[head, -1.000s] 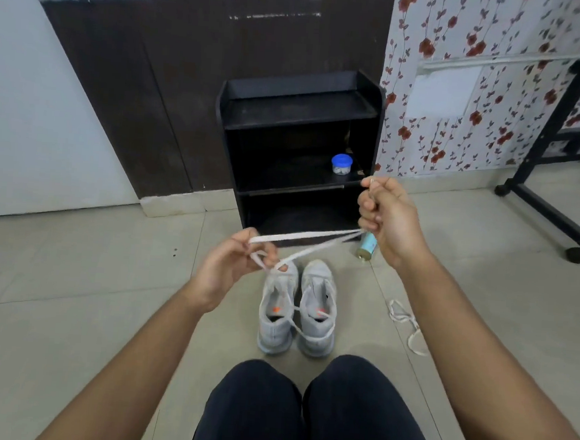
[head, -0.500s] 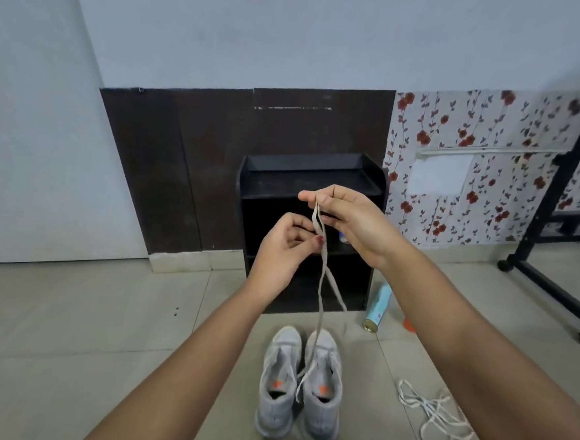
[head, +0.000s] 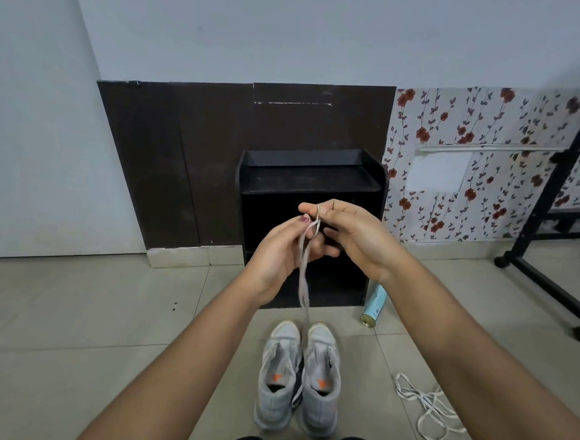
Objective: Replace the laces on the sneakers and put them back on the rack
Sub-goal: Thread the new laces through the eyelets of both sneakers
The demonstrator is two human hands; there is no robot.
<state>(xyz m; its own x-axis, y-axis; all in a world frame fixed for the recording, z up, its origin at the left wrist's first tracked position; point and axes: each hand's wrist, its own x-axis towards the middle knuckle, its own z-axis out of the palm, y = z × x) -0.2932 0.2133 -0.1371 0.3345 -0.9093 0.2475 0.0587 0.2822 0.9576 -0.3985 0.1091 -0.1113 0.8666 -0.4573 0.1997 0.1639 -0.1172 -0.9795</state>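
I have brought the two hands together. A second ago they were apart and low over the sneakers (head: pixel 300 375), with the lace (head: pixel 303 282) stretched sideways between them. Now both are raised in front of the rack (head: pixel 310 176), level with its upper opening, and the lace hangs doubled in two strands.

The right hand (head: pixel 356 238) pinches the top of the lace between thumb and forefinger. The left hand (head: pixel 286 254) sits just below it, with its thumb and curled fingers closed on the same strands. From there the lace drops straight down in front of the rack to the gap between the two shoes. I cannot tell whether its lower end is threaded into an eyelet or only resting there.

My reading is that folding the lace has matched its ends and found its middle. That would suit either starting the lacing or bundling a lace that has been pulled out. I cannot say which lace this is, old or new.

The sneakers stand side by side on the floor in front of the rack, toes toward it, not yet on a shelf. A white lace (head: pixel 430 408) lies loose on the floor, forward and right of the rack. A can (head: pixel 373 306) lies at the rack's right foot. Most of the job looks to be ahead.
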